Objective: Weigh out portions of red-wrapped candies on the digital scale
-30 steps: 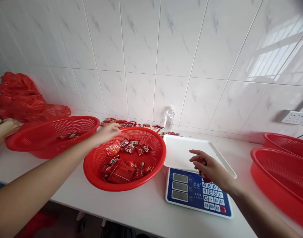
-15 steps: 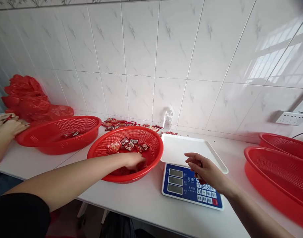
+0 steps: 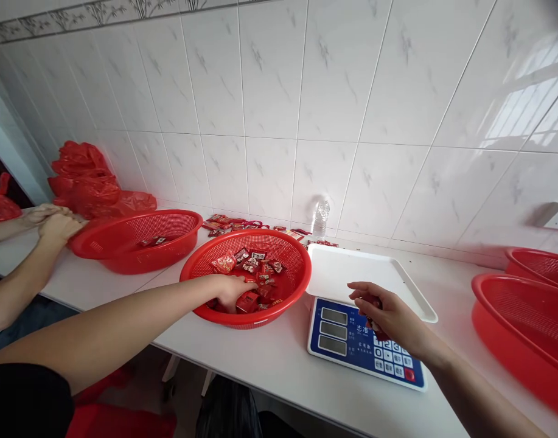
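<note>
My left hand (image 3: 234, 291) reaches into a red perforated basket (image 3: 301, 267) and touches the small red packets in it; its fingers are partly hidden, so its grip is unclear. Several wrapped packets (image 3: 251, 265) lie loose there, with a larger red one (image 3: 247, 302) beside my fingertips. Over the keypad of a blue and white scale (image 3: 347, 337), my right hand (image 3: 379, 310) is curled around small dark red packets. The scale's white tray (image 3: 365, 271) lies behind that hand.
Another red basket (image 3: 146, 264) with a few packets stands left, near a co-worker's hands (image 3: 57, 222). Red bags (image 3: 84, 182) are piled by the wall. More packets (image 3: 228, 224) and a clear bottle (image 3: 321, 219) line the back. Red baskets (image 3: 520, 328) stand right.
The view has shifted left. My left hand has moved toward the near-left part of the basket, uncovering more packets. The co-worker's hands have come together. My right hand still holds its packets.
</note>
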A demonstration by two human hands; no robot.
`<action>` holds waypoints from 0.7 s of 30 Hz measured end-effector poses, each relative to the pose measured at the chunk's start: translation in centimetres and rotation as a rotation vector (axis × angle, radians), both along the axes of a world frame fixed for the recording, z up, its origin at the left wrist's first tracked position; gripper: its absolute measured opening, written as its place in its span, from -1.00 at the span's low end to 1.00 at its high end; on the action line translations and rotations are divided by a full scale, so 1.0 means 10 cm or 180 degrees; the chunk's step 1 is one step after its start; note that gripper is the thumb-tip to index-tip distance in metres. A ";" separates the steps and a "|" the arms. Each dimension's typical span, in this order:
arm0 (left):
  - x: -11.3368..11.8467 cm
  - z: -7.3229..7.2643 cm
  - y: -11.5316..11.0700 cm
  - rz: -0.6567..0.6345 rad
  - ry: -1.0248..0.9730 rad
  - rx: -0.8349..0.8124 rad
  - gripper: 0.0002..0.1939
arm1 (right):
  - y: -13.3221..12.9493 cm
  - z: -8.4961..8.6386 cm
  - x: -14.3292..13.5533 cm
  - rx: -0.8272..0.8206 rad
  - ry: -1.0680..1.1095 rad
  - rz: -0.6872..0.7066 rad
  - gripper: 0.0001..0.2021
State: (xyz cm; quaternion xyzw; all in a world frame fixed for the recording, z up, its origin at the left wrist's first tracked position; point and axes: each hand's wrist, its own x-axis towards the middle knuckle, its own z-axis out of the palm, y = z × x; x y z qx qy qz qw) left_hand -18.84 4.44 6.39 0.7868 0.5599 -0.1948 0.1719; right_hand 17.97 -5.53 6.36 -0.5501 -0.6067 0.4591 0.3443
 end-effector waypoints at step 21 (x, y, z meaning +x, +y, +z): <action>1.05 0.56 0.24 0.0355 -0.2650 0.0699 -0.53 | 0.04 -0.03 0.05 0.0104 0.0037 -0.0364 -0.54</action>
